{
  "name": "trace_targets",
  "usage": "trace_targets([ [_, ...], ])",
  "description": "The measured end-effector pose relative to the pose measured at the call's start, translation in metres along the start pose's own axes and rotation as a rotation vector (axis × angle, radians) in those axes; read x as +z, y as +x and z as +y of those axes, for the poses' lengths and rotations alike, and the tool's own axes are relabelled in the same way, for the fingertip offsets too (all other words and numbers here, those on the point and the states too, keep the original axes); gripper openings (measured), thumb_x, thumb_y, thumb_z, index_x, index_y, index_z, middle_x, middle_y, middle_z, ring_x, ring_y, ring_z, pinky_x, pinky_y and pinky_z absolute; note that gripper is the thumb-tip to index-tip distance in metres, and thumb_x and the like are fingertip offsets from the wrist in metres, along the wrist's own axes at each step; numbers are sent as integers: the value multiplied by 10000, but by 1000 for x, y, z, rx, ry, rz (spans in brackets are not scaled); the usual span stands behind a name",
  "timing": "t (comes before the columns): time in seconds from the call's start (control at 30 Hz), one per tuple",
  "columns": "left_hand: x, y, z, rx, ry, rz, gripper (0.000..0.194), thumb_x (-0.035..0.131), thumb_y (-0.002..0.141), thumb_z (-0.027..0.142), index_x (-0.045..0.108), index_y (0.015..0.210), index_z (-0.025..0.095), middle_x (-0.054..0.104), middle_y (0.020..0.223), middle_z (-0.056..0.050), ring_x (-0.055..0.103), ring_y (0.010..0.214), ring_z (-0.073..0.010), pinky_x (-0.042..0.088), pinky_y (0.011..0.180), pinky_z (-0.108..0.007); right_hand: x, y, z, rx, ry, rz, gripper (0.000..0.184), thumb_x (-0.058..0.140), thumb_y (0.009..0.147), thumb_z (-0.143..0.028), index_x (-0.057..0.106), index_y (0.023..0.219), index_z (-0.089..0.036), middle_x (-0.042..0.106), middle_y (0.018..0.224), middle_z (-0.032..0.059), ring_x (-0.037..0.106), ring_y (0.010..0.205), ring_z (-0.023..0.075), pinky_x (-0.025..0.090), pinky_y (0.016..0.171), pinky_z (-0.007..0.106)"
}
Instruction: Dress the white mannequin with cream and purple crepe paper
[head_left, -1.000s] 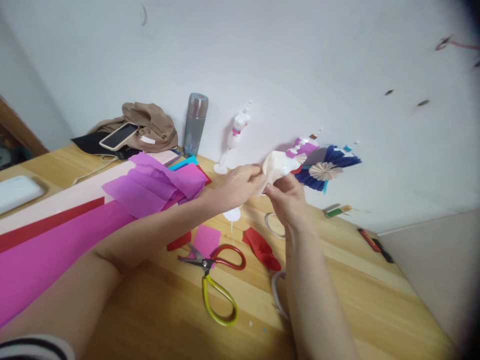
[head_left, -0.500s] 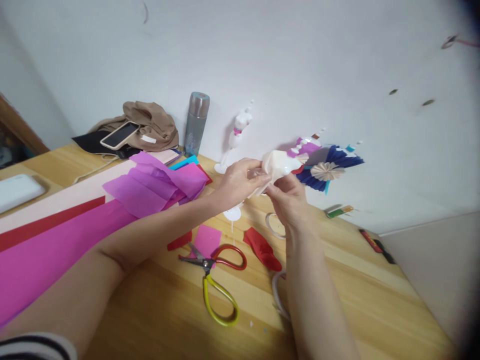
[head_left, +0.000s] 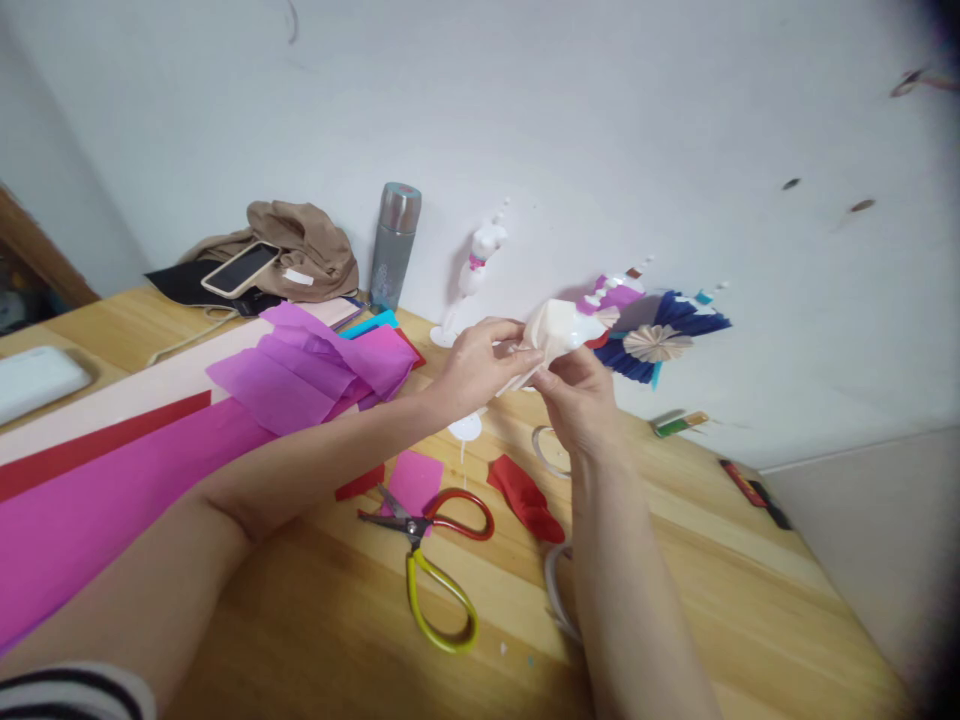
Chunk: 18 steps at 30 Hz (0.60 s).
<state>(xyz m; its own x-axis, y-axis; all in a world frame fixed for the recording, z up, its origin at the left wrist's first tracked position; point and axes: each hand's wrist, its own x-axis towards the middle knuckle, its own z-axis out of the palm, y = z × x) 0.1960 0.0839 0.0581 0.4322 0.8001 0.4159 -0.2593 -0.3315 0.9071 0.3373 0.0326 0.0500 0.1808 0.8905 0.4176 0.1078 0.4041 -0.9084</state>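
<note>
Between my hands a small white dress form [head_left: 589, 326] tilts to the right, with cream crepe paper [head_left: 546, 330] wrapped round part of it. My left hand [head_left: 484, 365] pinches the paper's left edge between thumb and fingers. From below, my right hand [head_left: 581, 395] grips the paper and the form; its fingertips are partly hidden behind them. A white round base [head_left: 465, 427] shows under my left hand, and I cannot tell which form it belongs to. Scissors [head_left: 414, 527] with one red and one yellow handle lie spread on the table in front.
Another white dress form [head_left: 480, 255] stands by the wall beside a grey flask [head_left: 395, 245]. A blue-dressed form [head_left: 664, 340] is at right. Red crepe paper [head_left: 525, 498], a tape roll [head_left: 559, 590] and magenta paper [head_left: 150, 490] lie on the wooden table [head_left: 720, 590]. A phone [head_left: 240, 270] rests on brown cloth.
Hardly anything differs. Both hands keep the same hold on the cream paper and the dress form, and the view has shifted very slightly.
</note>
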Motion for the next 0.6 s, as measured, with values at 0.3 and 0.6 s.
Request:
trace_targets([
  [0.3,-3,-3,-2,78,117,-29,125,643,868,238,659,943,139,654,984,-57,618,926,-152,513,831,-273,1,1,1,3,42,46,346,892,614,-420,704,868,-279,757,968,28,697,974,260,547,914,473],
  [0.6,-7,3,-4,21,-103,-165,185,674,816,262,604,939,143,658,938,-38,624,882,-146,503,797,-259,5,1,-3,24,109,37,361,931,548,-426,694,776,-278,768,894,20,719,907,271,570,888,480],
])
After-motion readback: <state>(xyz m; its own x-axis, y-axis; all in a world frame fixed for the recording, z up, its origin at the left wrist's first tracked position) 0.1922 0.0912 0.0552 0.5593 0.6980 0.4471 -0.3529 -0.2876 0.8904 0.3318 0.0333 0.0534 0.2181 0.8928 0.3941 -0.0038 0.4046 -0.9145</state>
